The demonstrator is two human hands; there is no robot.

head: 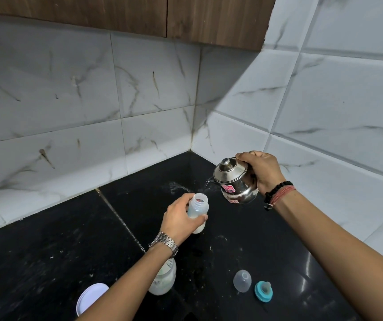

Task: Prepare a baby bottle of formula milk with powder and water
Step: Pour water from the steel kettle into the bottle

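My left hand (pixel 179 220) grips a clear baby bottle (pixel 198 208) that stands uncapped on the black counter, with white powder in its bottom. My right hand (pixel 261 171) grips a small steel kettle (pixel 234 181) by its far side, tilted left above the bottle. A thin stream of water (pixel 205 185) runs from its spout toward the bottle's mouth. Under my left forearm stands a clear jar of white powder (pixel 164 280), its white lid (pixel 91 297) lying beside it. The clear bottle cap (pixel 242 280) and the teal ring with nipple (pixel 264 291) lie at the front right.
The black stone counter (pixel 47 262) runs into a corner of white marble-look tiled walls (pixel 324 112). Brown wooden cabinets (pixel 186 17) hang overhead. Water splashes and specks of powder mark the counter around the bottle.
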